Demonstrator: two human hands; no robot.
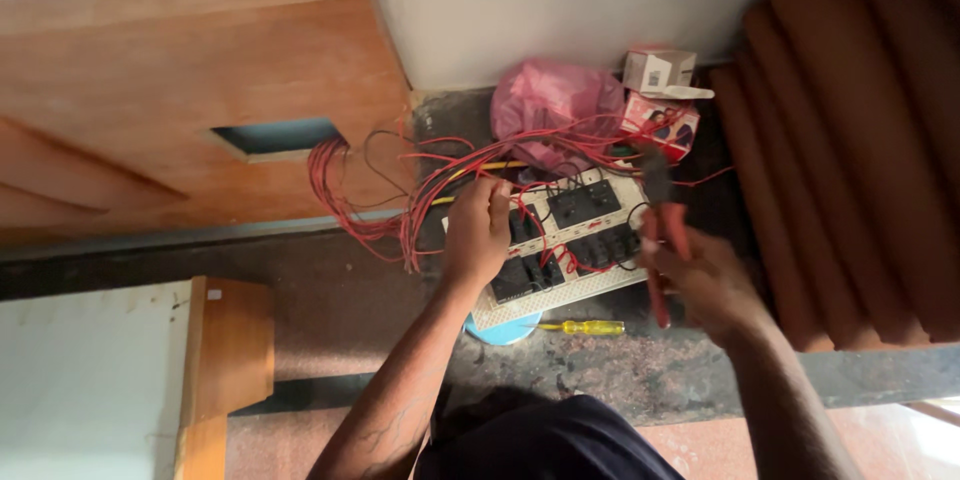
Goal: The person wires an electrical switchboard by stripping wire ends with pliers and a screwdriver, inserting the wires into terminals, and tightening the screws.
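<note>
A white switch panel (590,285) with black switch modules lies back side up on a dark stone ledge, with red wires (420,195) running from it to a hole in the wooden board. My left hand (477,235) rests on the panel's left end, fingers pinching wires there. My right hand (700,280) holds red-handled pliers (662,230) upright over the panel's right end, the jaws near the wires.
A yellow-handled screwdriver (585,327) and a blue round object (505,332) lie in front of the panel. A pink plastic bag (555,105) and two small cartons (660,90) sit behind it. Brown curtain folds (860,140) hang at right; a wooden board (200,100) stands at left.
</note>
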